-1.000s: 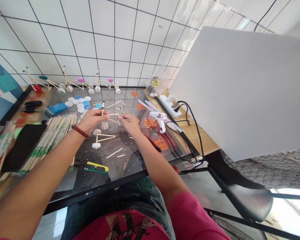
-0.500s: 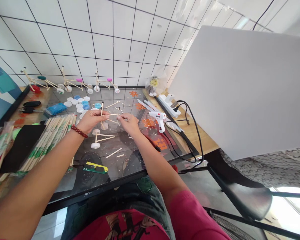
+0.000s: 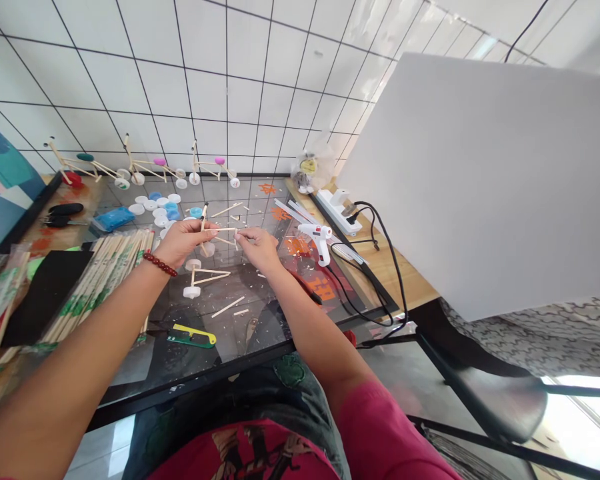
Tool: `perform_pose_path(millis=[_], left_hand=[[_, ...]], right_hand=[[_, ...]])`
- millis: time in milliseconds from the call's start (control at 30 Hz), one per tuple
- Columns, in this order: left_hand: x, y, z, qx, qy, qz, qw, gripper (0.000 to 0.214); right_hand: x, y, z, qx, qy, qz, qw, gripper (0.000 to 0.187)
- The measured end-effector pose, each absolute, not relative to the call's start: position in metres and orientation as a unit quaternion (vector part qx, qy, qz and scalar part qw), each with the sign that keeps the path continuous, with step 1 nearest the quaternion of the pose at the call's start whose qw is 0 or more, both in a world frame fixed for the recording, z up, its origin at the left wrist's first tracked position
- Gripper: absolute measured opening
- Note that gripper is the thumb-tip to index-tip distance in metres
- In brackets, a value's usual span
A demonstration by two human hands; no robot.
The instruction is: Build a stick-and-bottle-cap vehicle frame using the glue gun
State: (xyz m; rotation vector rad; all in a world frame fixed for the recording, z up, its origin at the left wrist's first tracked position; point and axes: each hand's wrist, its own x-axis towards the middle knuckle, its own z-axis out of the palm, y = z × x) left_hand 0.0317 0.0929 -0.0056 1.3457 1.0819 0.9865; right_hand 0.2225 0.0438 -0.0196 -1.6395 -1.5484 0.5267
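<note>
My left hand [image 3: 183, 241] is closed on a small frame of wooden sticks [image 3: 203, 227] with a white cap wheel at its lower end, held just above the glass table [image 3: 260, 327]. My right hand [image 3: 256, 245] pinches the other end of a short stick [image 3: 226, 230] that runs across to the left hand. Right below the hands lies a second stick piece with white cap wheels [image 3: 200, 275]. Loose cut sticks [image 3: 229, 307] lie nearer to me.
A white glue gun [image 3: 320, 239] with a black cord stands right of my hands, a power strip [image 3: 337, 208] behind it. Chopstick bundles [image 3: 103, 277], bottle caps [image 3: 157, 207], a yellow-green cutter [image 3: 193, 335] and three stick bicycles [image 3: 147, 167] along the wall. A white board [image 3: 485, 180] fills the right.
Both hands stay together over the table holding the stick piece; they have shifted only slightly, and the view has drifted a little.
</note>
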Motion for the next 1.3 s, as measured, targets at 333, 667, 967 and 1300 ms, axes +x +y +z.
perform_pose_path(millis=[333, 667, 967, 1300], left_hand=[[0.0297, 0.0934, -0.0053, 0.58, 0.446, 0.407, 0.547, 0.037], [0.0359, 0.089, -0.0061, 0.565, 0.453, 0.407, 0.556, 0.038], [0.037, 0.0878, -0.0046, 0.558, 0.458, 0.411, 0.557, 0.04], [0.037, 0.0879, -0.0067, 0.565, 0.456, 0.41, 0.552, 0.036]], right_hand=[[0.2217, 0.0406, -0.0157, -0.655, -0.613, 0.203, 0.393, 0.014], [0.2214, 0.0403, -0.0167, -0.649, -0.624, 0.19, 0.392, 0.014], [0.2211, 0.0394, -0.0153, -0.652, -0.622, 0.189, 0.39, 0.014], [0.2213, 0.0387, -0.0148, -0.651, -0.616, 0.192, 0.4, 0.014]])
